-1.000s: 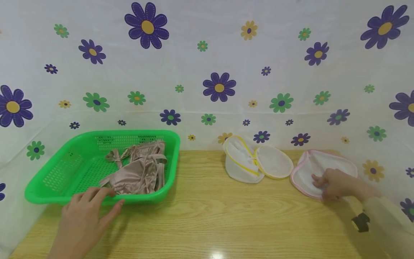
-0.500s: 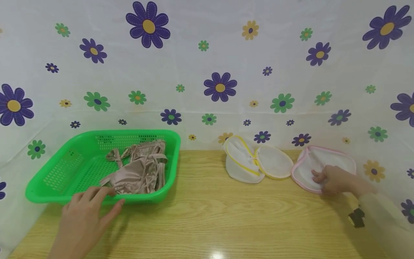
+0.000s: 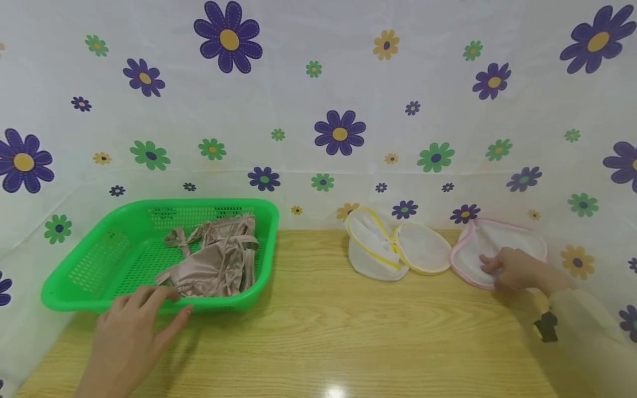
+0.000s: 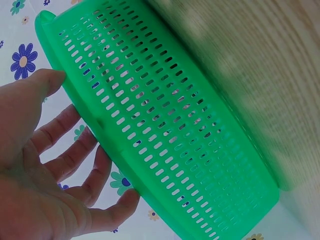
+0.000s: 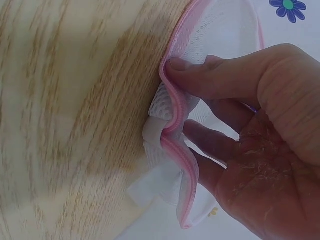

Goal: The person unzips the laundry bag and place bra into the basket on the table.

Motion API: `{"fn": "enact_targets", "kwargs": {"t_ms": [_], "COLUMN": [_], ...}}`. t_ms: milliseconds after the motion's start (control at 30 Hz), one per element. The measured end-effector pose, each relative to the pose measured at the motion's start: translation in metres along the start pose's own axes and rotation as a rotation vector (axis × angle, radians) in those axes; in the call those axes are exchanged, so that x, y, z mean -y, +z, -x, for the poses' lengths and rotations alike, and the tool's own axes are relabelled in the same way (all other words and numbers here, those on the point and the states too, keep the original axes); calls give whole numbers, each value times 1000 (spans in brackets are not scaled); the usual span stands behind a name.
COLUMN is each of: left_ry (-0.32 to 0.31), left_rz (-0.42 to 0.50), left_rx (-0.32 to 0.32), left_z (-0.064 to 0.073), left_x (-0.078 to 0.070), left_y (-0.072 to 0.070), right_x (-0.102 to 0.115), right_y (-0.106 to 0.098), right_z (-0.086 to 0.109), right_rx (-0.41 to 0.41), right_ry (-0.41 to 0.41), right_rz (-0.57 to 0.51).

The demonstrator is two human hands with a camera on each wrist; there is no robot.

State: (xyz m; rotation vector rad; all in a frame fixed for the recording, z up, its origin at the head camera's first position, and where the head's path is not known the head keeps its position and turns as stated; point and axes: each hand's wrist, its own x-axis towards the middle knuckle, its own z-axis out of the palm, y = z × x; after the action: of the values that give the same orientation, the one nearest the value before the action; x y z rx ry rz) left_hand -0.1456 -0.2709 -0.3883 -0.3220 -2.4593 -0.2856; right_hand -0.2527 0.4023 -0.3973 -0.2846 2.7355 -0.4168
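Note:
My left hand (image 3: 131,326) rests its fingertips on the near rim of a green plastic basket (image 3: 171,305); the left wrist view shows the fingers loosely bent at that edge. Inside the basket lies a crumpled heap of satiny beige-pink clothing with straps (image 3: 214,265). At the right, my right hand (image 3: 520,271) pinches the near edge of a white mesh laundry bag (image 3: 473,257) trimmed in pink. In the right wrist view the thumb presses the pink zip edge (image 5: 175,97), with the other fingers behind the mesh.
A yellow-trimmed white mesh bag (image 3: 370,254) stands left of the pink-trimmed one, its round lid (image 3: 423,249) opened out to the right. All sit on a wood-grain table (image 3: 348,331). Behind hangs a white flowered curtain (image 3: 278,99), close to the table's back edge.
The right hand has slid the pink-trimmed laundry bag slightly toward the curtain, and its near edge now sits farther back. The left hand and the basket have stayed put.

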Motion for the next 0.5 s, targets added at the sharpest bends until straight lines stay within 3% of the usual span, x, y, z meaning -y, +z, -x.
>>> {"fn": "enact_targets", "kwargs": {"t_ms": [300,500], "left_ry": [8,56], "left_rz": [-1,9], "left_rx": [-6,-29], "left_z": [0,1], "left_x": [0,2], "left_y": [-2,-1], "right_x": [4,7], "right_y": [-1,-2], "right_z": [-2,6], "right_rx": [-8,-133], "right_ry": [14,-74], "right_rz": [-3,175]}}
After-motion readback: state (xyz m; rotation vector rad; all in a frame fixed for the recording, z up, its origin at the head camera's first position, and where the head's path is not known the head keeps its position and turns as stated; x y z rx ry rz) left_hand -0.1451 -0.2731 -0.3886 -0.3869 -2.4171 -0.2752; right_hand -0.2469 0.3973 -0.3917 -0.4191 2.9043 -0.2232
